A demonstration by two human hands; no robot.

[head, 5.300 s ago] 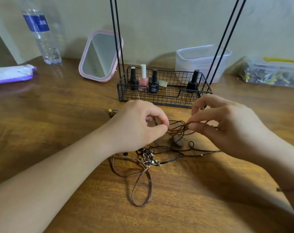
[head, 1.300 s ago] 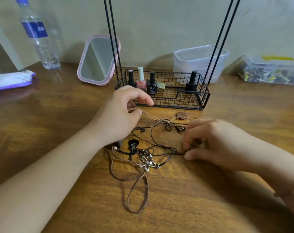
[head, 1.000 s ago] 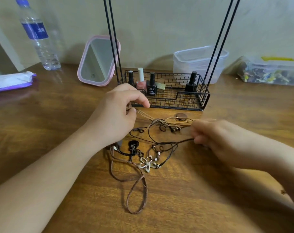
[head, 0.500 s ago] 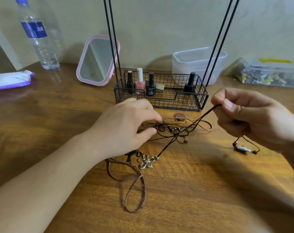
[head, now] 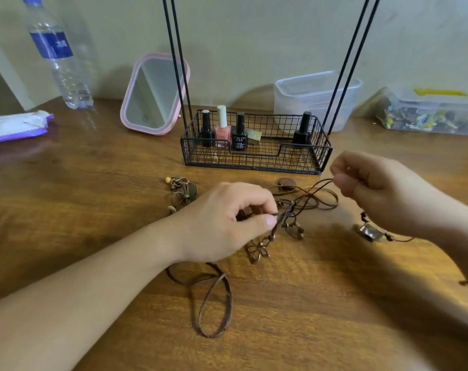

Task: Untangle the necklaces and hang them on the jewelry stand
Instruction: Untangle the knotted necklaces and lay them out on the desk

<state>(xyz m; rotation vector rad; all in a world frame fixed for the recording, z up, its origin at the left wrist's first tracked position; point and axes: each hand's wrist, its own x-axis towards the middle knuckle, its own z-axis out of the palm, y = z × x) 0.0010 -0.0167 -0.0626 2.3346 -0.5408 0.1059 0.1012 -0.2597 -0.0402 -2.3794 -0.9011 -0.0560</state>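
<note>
A tangle of dark cord necklaces lies on the wooden table in front of the jewelry stand, a black wire basket with tall thin rods whose top is out of frame. My left hand pinches the cords at the knot, just above a flower pendant. My right hand is raised to the right and grips a dark cord that runs taut to the knot. A silver pendant on a cord lies under my right wrist. A brown strap loop trails toward me.
Several nail polish bottles stand in the basket. A beaded necklace lies left of my left hand. Behind are a pink mirror, a water bottle, a wipes pack, a clear tub and a clear box of bits.
My right hand has lifted the dark cord up and to the right, away from the tangle. My left hand shifted from the tan cords to pinching the knot. The flower pendant slid right.
</note>
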